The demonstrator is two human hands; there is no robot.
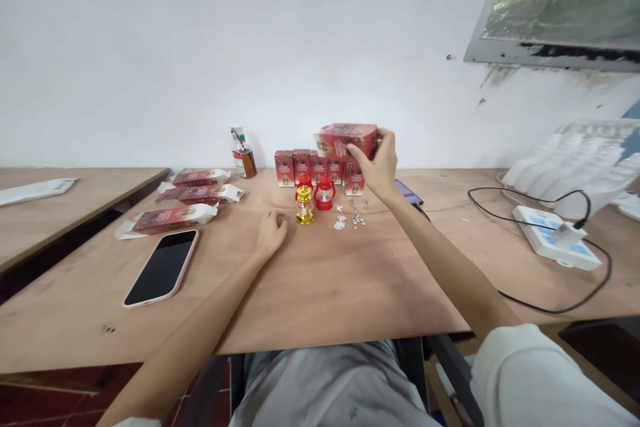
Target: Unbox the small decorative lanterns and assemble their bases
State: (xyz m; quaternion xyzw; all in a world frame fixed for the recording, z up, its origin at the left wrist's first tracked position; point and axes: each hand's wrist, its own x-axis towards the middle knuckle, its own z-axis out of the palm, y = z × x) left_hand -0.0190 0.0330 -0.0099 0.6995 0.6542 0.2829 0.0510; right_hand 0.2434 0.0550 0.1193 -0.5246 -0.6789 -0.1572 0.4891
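Note:
My right hand is closed around a red printed box, held on its side in the air over a row of similar boxes. My left hand rests on the table with loosely bent fingers and nothing in it. Just right of it stands a small gold lantern. Behind that are a red lantern and another red one, partly hidden. Upright red boxes line the back by the wall. Small white pieces and several button-like discs lie right of the lanterns.
On the left lie opened red boxes with flaps out and a phone. A brown bottle stands by the wall. On the right are another phone, a white power strip with a black cable, and stacked white objects.

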